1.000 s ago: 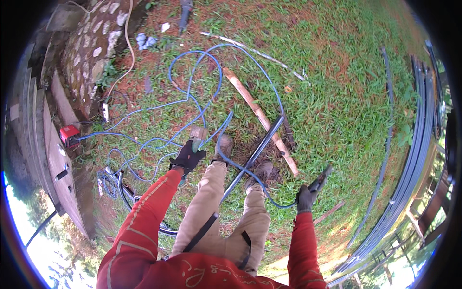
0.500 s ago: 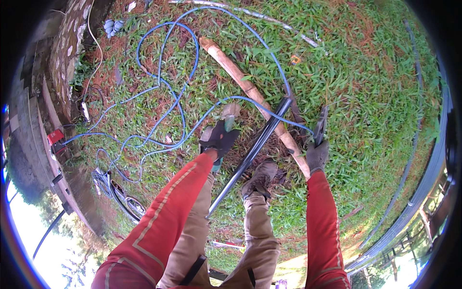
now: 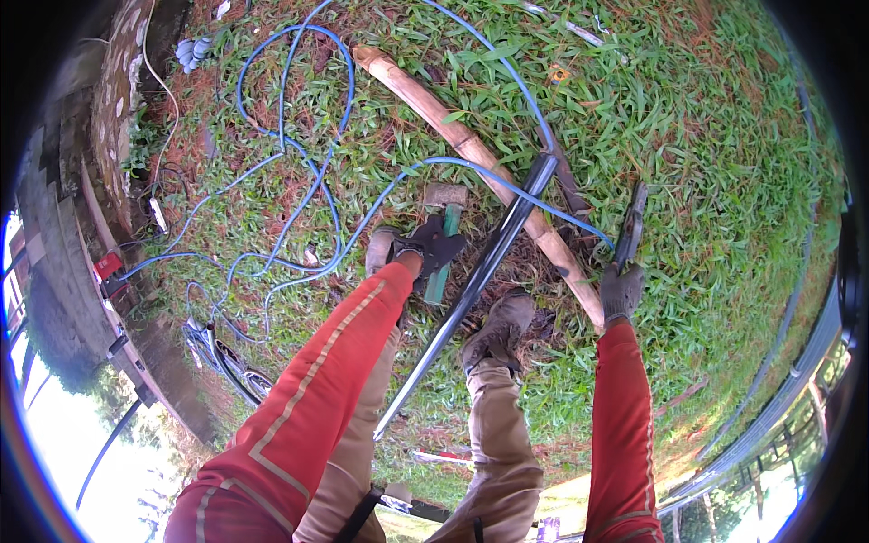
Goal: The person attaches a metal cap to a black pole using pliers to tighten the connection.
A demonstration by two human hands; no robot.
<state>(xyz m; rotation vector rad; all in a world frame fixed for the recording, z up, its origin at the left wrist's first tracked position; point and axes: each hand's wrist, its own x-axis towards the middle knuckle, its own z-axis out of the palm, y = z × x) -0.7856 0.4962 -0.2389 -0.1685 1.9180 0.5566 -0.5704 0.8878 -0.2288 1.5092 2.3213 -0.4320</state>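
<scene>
My left hand (image 3: pixel 427 246), in a dark glove, grips the green handle of a hammer (image 3: pixel 440 237) whose grey head rests on the grass. My right hand (image 3: pixel 621 288), also gloved, holds a pair of dark pliers (image 3: pixel 630 224) close to a blue cable (image 3: pixel 507 185). That cable runs over a long black pipe (image 3: pixel 471 290) and a bamboo pole (image 3: pixel 471 149) lying crossed on the ground. My boots (image 3: pixel 496 328) stand either side of the pipe. Both sleeves are red.
More blue cable (image 3: pixel 290 154) loops over the grass to the left. A stone wall (image 3: pixel 113 100) and a concrete edge with a red object (image 3: pixel 107 265) run along the left. Dark pipes (image 3: pixel 778 362) curve along the right rim.
My view has tipped further down and forward. Both hands have come lower toward the ground, the left onto the hammer by the pipe, the right with the pliers near the blue cable.
</scene>
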